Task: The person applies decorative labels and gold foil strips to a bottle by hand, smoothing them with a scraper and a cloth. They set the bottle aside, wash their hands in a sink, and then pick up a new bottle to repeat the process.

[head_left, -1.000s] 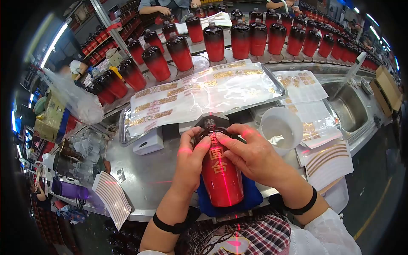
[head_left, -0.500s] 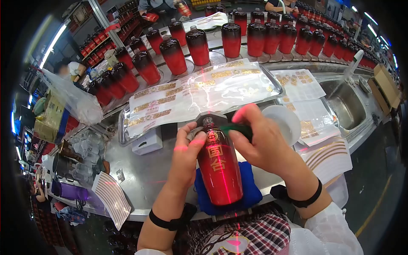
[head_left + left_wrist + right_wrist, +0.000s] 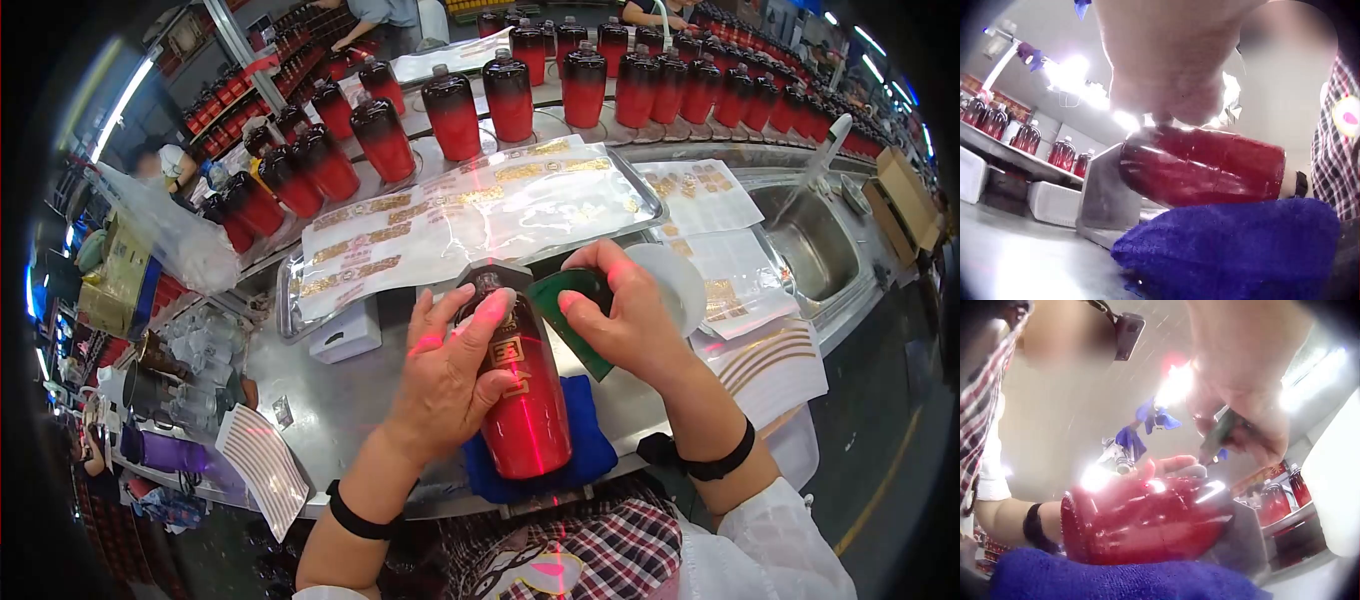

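Observation:
A red bottle with a dark shoulder (image 3: 528, 430) lies tilted back on a folded blue towel (image 3: 592, 440), its neck toward a grey angled support (image 3: 1110, 194). Gold characters (image 3: 507, 350) run down its front. My left hand (image 3: 440, 375) rests on the upper bottle, fingers stretched over the shoulder and thumb beside the lower character. Just right of the bottle's shoulder, my right hand (image 3: 635, 320) pinches a flat green scraper (image 3: 592, 352) between thumb and fingers. In the right wrist view the left fingertips (image 3: 1175, 464) lie along the bottle's top side.
Behind the bottle, a metal tray (image 3: 652, 205) bears sheets of gold decals (image 3: 375, 235). A white tub (image 3: 672, 285) stands beyond my right hand, near a sink (image 3: 815, 255) with running water. Red-black bottles (image 3: 450, 115) line the conveyor. A striped decal sheet (image 3: 262, 465) lies at left.
My right hand has picked up the green scraper and brought it beside the bottle. My left fingers have shifted across onto the bottle's upper front. Bottles on the conveyor have moved along.

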Available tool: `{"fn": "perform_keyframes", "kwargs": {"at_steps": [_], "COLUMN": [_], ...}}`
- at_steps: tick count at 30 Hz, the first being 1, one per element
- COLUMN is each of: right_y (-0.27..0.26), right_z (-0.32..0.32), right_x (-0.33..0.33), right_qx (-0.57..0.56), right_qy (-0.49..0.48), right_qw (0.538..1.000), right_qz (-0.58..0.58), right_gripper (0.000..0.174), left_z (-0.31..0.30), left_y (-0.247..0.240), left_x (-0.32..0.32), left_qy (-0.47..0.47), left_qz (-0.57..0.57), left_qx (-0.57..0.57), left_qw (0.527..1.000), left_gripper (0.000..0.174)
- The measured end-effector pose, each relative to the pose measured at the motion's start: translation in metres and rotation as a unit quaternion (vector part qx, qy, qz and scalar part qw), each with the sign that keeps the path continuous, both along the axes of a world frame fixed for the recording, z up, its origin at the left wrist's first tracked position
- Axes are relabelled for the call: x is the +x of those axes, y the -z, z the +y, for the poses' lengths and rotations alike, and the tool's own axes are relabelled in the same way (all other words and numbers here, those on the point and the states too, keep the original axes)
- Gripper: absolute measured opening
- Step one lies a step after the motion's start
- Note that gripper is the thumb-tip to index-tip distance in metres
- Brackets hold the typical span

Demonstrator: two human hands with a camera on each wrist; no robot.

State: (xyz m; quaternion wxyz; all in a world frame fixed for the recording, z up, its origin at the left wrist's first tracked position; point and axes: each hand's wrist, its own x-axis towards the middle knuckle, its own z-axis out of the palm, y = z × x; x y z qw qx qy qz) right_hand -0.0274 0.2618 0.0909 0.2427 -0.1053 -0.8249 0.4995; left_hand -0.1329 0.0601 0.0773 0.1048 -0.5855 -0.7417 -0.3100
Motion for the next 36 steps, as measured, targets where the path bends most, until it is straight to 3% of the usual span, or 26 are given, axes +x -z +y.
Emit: {"fn": "perform_keyframes", "kwargs": {"at_steps": [12,14,15,17,18,19,22,23,26,27,30,31,34,35,36], "right_y": [0.001,-0.003,0.003,0.015,0.018,0.018,-0.004,-0.007,-0.018,-0.015,-0.014,-0.019,-0.017,-0.020,-0.015], "right_z": [-0.008,-0.012,-0.011,-0.010,-0.011,-0.008,-0.022,-0.025,-0.022,-0.022,-0.020,-0.020,-0.022,-0.022,-0.024], "right_x": [-0.001,-0.004,-0.009,-0.013,-0.014,-0.014,0.008,0.020,0.028,0.022,0.023,0.030,0.018,0.005,-0.006], "right_qx": [-0.135,-0.168,-0.103,0.033,0.102,0.249,0.394,0.391,0.255,0.321,0.369,0.287,0.161,0.174,0.257], "right_qy": [-0.097,-0.131,-0.133,-0.056,-0.018,-0.002,-0.169,-0.236,-0.273,-0.168,-0.219,-0.289,-0.336,-0.291,-0.179], "right_qw": [0.986,0.976,0.985,0.995,0.987,0.949,0.880,0.875,0.911,0.911,0.891,0.903,0.916,0.929,0.930], "right_qz": [-0.034,-0.036,-0.037,0.070,0.122,0.193,0.203,0.162,0.176,0.196,0.146,0.138,0.149,0.151,0.191], "right_gripper": [0.029,0.029,0.027,0.024,0.023,0.020,0.024,0.021,0.017,0.017,0.022,0.019,0.017,0.014,0.014], "left_z": [-0.021,-0.026,-0.028,-0.032,-0.034,-0.037,-0.044,-0.048,-0.047,-0.044,-0.036,-0.036,-0.034,-0.033,-0.032], "left_y": [-0.005,-0.006,-0.003,0.002,0.006,0.010,0.026,0.025,0.030,0.028,0.022,0.024,0.031,0.032,0.034], "left_x": [0.032,0.038,0.042,0.048,0.051,0.055,0.069,0.069,0.065,0.062,0.053,0.053,0.059,0.060,0.062], "left_qy": [-0.046,-0.050,-0.052,-0.065,-0.076,-0.090,-0.144,-0.156,-0.157,-0.154,-0.144,-0.147,-0.163,-0.168,-0.165], "left_qz": [0.139,0.105,0.087,0.039,0.009,-0.022,-0.169,-0.137,-0.213,-0.176,-0.100,-0.106,-0.134,-0.144,-0.161], "left_qx": [-0.065,-0.054,-0.043,-0.010,0.014,0.037,0.121,0.092,0.145,0.123,0.087,0.092,0.105,0.111,0.123], "left_qw": [0.987,0.992,0.994,0.997,0.997,0.995,0.967,0.974,0.953,0.964,0.981,0.979,0.972,0.969,0.965], "left_gripper": [0.061,0.059,0.060,0.061,0.061,0.062,0.061,0.057,0.056,0.057,0.058,0.057,0.057,0.057,0.057]}}
